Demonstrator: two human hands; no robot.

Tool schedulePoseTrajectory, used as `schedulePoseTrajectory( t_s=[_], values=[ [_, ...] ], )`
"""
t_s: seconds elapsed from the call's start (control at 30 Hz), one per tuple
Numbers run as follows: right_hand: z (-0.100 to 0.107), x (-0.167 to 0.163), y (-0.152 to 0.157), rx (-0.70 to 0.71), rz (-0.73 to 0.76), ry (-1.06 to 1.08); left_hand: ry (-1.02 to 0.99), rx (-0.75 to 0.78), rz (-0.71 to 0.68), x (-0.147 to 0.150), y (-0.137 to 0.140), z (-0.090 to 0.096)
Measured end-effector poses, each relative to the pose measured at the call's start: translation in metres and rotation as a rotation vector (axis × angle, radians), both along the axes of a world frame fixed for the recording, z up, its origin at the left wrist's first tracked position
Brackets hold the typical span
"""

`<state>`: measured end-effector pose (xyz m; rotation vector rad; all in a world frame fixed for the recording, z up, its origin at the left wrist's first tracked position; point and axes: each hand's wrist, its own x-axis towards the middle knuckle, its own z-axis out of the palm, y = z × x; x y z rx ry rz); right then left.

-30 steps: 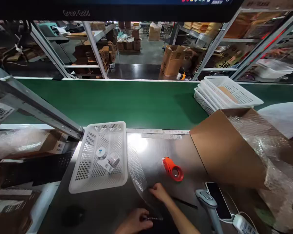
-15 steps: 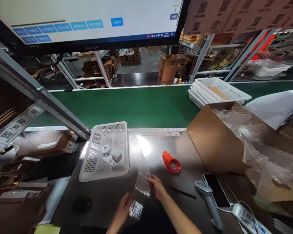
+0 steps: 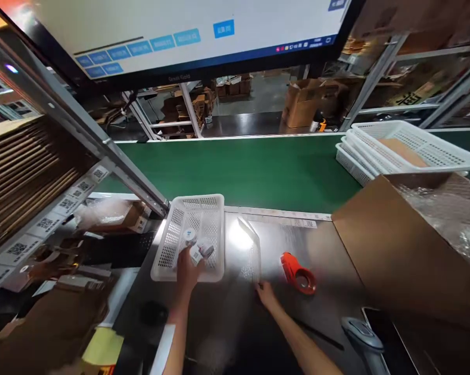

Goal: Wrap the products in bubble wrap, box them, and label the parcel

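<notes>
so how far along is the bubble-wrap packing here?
Done: a clear bubble wrap sheet lies out on the steel bench, right hand at its edge. In hand: left hand reaches into the white perforated basket at small items. Left: nothing wrapped; orange tape dispenser untouched.

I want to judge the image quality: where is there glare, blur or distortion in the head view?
Head view: strong glare on the steel table beside the white basket; the bubble wrap at the right hand is smeared by motion blur; the left hand in the basket is slightly soft; the frame bars and screen bend from wide-angle distortion.
</notes>
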<state>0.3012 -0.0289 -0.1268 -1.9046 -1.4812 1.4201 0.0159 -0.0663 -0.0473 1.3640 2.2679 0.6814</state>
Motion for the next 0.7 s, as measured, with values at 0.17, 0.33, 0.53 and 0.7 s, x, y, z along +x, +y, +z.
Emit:
schedulePoseTrajectory(
  t_s=[0.17,0.33,0.53,0.7],
  values=[
    [0.030,0.019,0.021,-0.059,0.134,-0.325,0.033,-0.127,-0.078,-0.051,0.100,-0.004],
    [0.080,-0.008,0.041,0.042,0.494,-0.520,-0.006,-0.190,-0.085,-0.089,0.126,-0.024],
    [0.101,-0.167,0.092,0.338,0.749,-0.297,-0.083,-0.206,-0.044,-0.099,0.130,-0.038],
    [0.076,-0.241,0.119,0.292,0.830,-0.345,-0.089,-0.210,0.012,-0.097,0.131,-0.044]
  ],
)
